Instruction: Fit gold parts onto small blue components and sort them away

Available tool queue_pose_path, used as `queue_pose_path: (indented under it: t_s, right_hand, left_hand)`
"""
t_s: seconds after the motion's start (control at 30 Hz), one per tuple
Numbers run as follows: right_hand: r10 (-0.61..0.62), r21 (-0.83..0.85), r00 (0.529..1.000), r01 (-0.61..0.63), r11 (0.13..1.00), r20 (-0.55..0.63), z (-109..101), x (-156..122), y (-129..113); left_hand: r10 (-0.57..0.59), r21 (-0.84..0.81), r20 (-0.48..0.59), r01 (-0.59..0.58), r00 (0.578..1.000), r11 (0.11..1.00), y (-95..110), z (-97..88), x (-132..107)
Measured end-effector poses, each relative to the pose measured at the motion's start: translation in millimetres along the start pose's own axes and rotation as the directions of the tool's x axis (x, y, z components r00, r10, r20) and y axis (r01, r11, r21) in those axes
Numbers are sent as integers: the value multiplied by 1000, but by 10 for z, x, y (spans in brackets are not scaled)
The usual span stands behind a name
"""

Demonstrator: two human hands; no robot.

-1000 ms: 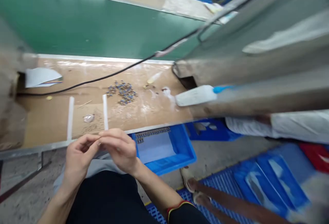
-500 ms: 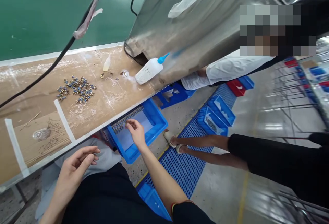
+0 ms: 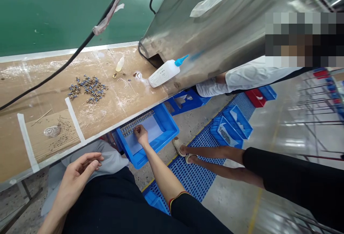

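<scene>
Inside a blue plastic bin [image 3: 172, 128] below the bench edge, my right hand [image 3: 140, 134] has its fingers pinched together close to rows of small metal parts [image 3: 134, 124]. Whatever those fingers may hold is too small to make out. The rows lie along the bin's far side, on a white sheet [image 3: 152, 128]. My left hand [image 3: 80, 175] hovers over my lap, fingers loosely curved and apart, with nothing in it. On the brown-covered bench [image 3: 113, 108] is a heap of small brass-coloured and blue parts [image 3: 92, 90].
A white bottle with a blue nozzle [image 3: 164, 73] leans near the metal housing [image 3: 204, 33]. A small bottle [image 3: 120, 63], a thin stick [image 3: 41, 117] and a clear round piece [image 3: 52, 131] lie on the bench. A black cable [image 3: 77, 49] crosses it. Another person [image 3: 242, 80] stands at right.
My right hand has gone lower into the bin, nearer the rows of parts, and its fingers have drawn closer together. My left hand stays almost still. The view has shifted slightly.
</scene>
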State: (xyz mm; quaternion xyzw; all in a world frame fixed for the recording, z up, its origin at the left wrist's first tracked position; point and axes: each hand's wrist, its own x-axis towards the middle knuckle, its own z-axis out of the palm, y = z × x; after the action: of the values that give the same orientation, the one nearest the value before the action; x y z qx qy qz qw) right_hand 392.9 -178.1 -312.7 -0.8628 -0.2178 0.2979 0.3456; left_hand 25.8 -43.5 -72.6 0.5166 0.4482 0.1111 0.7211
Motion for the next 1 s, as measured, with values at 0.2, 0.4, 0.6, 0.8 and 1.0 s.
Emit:
queue_pose_path:
  t_s: [0.2, 0.4, 0.6, 0.8, 1.0]
  right_hand:
    - [-7, -18, 1000, 7, 1000, -7, -10, 21, 5]
    - [-40, 5, 997, 40, 999, -69, -44, -63, -216]
    - [-173, 79, 914, 216, 973, -367, -368, -370, -870]
    - [-433, 119, 840, 491, 863, -327, -491, -102, -2165]
    - [-684, -11, 716, 689, 725, -140, -50, 733, -3342]
  left_hand:
    - [5, -3, 12, -4, 1000, 1000, -30, -33, 5]
    - [6, -2, 21, -6, 1000, 1000, -72, -30, 23]
    - [-4, 35, 8, 4, 1000, 999, 1, -58, -12]
    - [39, 144, -4, -38, 999, 989, 184, -90, -23]
    - [92, 108, -46, -87, 995, 990, 217, -74, -105]
